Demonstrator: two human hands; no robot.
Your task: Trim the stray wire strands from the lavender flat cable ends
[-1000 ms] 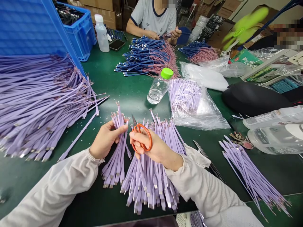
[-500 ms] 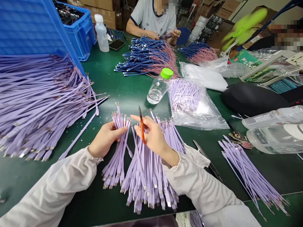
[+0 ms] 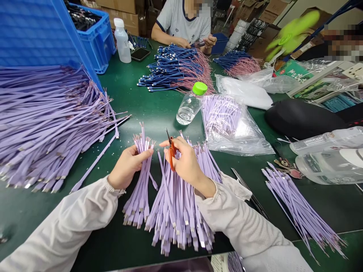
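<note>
My left hand [image 3: 127, 165] is closed around a bundle of short lilac cables [image 3: 138, 196], whose bare copper ends stick up above the thumb and whose plugs point toward me. In my right hand [image 3: 184, 160] are small scissors with orange handles [image 3: 171, 153], their dark blades pointing up and away. The blades stand just right of the bundle's stripped ends, apart from them. Beneath my right hand lies a larger pile of lilac cables [image 3: 178, 211], plugs toward the near table edge. Part of that pile is hidden by the hand and sleeve.
A big heap of lilac cables [image 3: 51, 132] lies at left by a blue crate [image 3: 98, 41]. Ahead are a green-capped bottle [image 3: 188, 107] and a bag of cables [image 3: 235, 128]. Tweezers [image 3: 249, 194] and more cables [image 3: 300, 207] lie right. A co-worker [image 3: 184, 26] sits opposite.
My right hand has shifted slightly to the right with the scissors, whose handles have turned and show more widely. My left hand keeps its hold on the bundle, nearly unmoved.
</note>
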